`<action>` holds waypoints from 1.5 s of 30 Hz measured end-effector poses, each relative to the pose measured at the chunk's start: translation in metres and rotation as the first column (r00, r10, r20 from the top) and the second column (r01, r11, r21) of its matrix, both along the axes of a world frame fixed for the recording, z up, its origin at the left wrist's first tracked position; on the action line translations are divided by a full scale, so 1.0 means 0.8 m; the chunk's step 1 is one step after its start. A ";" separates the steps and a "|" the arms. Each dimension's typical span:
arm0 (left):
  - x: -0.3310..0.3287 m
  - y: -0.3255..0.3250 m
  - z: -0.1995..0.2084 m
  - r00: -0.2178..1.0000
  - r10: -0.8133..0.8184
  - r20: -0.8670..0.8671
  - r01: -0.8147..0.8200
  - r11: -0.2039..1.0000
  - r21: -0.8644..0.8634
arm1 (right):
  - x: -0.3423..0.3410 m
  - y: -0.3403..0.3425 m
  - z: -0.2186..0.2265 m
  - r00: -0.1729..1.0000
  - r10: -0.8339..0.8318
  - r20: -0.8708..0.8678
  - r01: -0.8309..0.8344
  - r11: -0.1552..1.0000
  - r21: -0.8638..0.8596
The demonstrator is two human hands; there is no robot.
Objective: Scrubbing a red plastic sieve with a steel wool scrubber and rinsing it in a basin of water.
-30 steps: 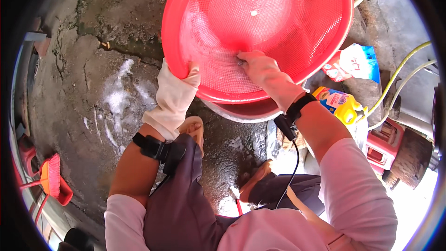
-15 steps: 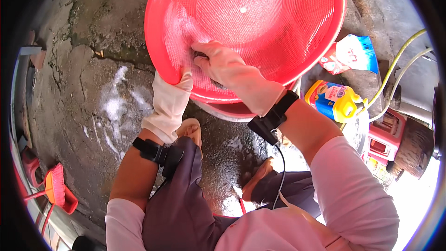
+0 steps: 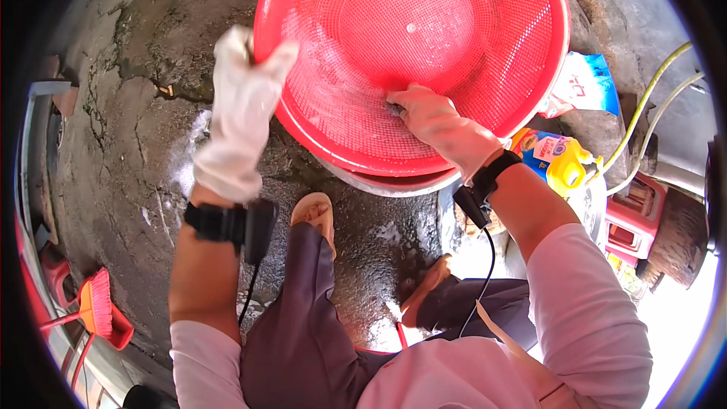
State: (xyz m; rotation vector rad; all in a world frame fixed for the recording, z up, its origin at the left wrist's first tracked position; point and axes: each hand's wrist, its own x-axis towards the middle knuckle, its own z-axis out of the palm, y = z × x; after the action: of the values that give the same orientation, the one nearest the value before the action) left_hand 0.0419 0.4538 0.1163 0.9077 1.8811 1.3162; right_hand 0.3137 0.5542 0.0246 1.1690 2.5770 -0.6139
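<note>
Head view: the left hand (image 3: 244, 95), gloved, reaches up to the near-left rim of a red mesh basket (image 3: 424, 15), thumb and fingers parted; whether it touches the rim I cannot tell. The gloved right hand (image 3: 432, 117) angles inward from the right, curled around a small dark pad (image 3: 394, 109) against the basket's inner wall, above a pale-rimmed basin (image 3: 409, 186).

The left hand (image 3: 246, 91) gapes, thumb spread; the right hand (image 3: 428, 115) curls.

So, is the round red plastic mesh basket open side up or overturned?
Open side up: the basket shows its inside, and the white-gloved right hand reaches into it.
</note>
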 end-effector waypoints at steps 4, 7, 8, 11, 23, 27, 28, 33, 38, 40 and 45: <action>0.002 0.045 -0.004 0.987 -0.026 0.158 -0.004 0.983 0.185 | 0.014 0.009 -0.003 0.997 0.000 -0.072 0.002 1.000 0.026; 0.015 0.046 -0.017 0.963 0.072 0.259 -0.117 0.980 0.162 | -0.021 -0.004 -0.001 0.933 -0.350 0.081 0.349 0.937 0.017; 0.014 0.042 -0.019 0.958 0.067 0.281 -0.123 0.975 0.187 | -0.035 -0.006 -0.001 0.910 -0.414 0.028 0.415 0.907 -0.074; 0.012 0.026 -0.023 0.948 0.134 0.288 -0.197 0.959 0.202 | -0.126 -0.040 0.046 0.819 -0.554 -0.151 0.395 0.734 -0.553; 0.048 -0.009 -0.007 0.935 0.111 0.337 -0.224 0.922 0.317 | -0.093 -0.017 0.034 0.863 -0.432 0.262 0.492 0.836 -0.242; 0.053 -0.006 0.002 0.945 0.092 0.314 -0.212 0.904 0.373 | -0.093 -0.022 -0.002 0.887 -0.244 -0.392 0.244 0.968 -0.049; 0.049 -0.005 0.004 0.954 0.109 0.279 -0.209 0.908 0.362 | -0.083 -0.012 -0.001 0.918 -0.182 -0.352 0.182 0.983 -0.032; 0.046 -0.017 0.040 0.986 0.071 0.153 -0.136 0.871 0.471 | 0.014 -0.016 0.050 0.819 -0.363 -0.446 0.363 0.928 -0.087; 0.041 -0.022 0.036 1.000 -0.006 0.003 0.004 0.853 0.521 | 0.056 -0.041 0.044 0.894 -0.443 -0.073 0.446 0.895 0.027; 0.046 -0.025 0.030 0.994 -0.025 0.107 -0.033 0.861 0.507 | 0.066 -0.045 0.031 0.898 -0.414 0.147 0.414 0.910 0.030; 0.047 -0.026 0.015 0.997 0.064 0.033 -0.071 0.831 0.552 | 0.029 -0.048 0.044 0.930 -0.367 0.003 0.339 0.858 -0.386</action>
State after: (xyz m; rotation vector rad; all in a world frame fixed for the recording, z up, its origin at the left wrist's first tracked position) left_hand 0.0792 0.4333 0.1280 1.1127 1.5437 1.9623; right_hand 0.3365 0.5156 0.0599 1.5044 2.1574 -1.1940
